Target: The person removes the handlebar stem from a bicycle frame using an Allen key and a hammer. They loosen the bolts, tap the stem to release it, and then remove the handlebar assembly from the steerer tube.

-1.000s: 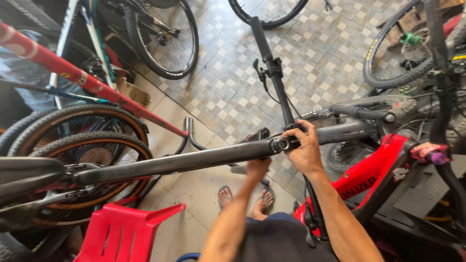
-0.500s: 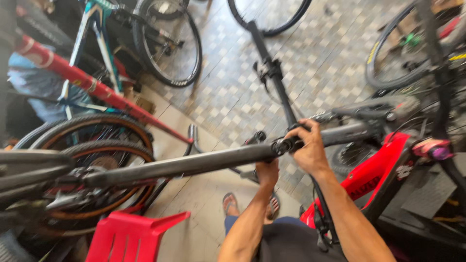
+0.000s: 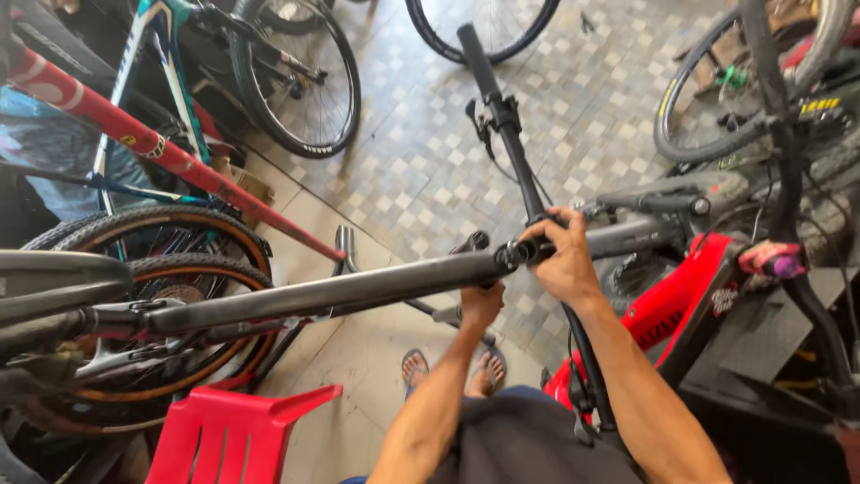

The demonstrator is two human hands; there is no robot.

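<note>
I've got my right hand (image 3: 563, 262) wrapped over the stem clamp end of the long matte black bike tube (image 3: 340, 291), my left hand (image 3: 481, 305) cupping it from below. Looks like fitting the black handlebar (image 3: 506, 125); next needs steady alignment. Yellow rectangular label (image 3: 820, 106) top right, on a dark frame.

Premises: a bicycle repair workshop. Several bicycles stand crowded together on a patterned grey-and-white tiled floor (image 3: 421, 161): a red-tubed frame (image 3: 116, 125), a teal-and-white frame (image 3: 161, 54), a bright red frame (image 3: 681, 300). Loose spoked wheels with black tyres (image 3: 305, 81) lean about, tan-walled tyres (image 3: 152, 269) beside them. A red plastic chair (image 3: 233, 430) stands beside the bicycles.
</note>
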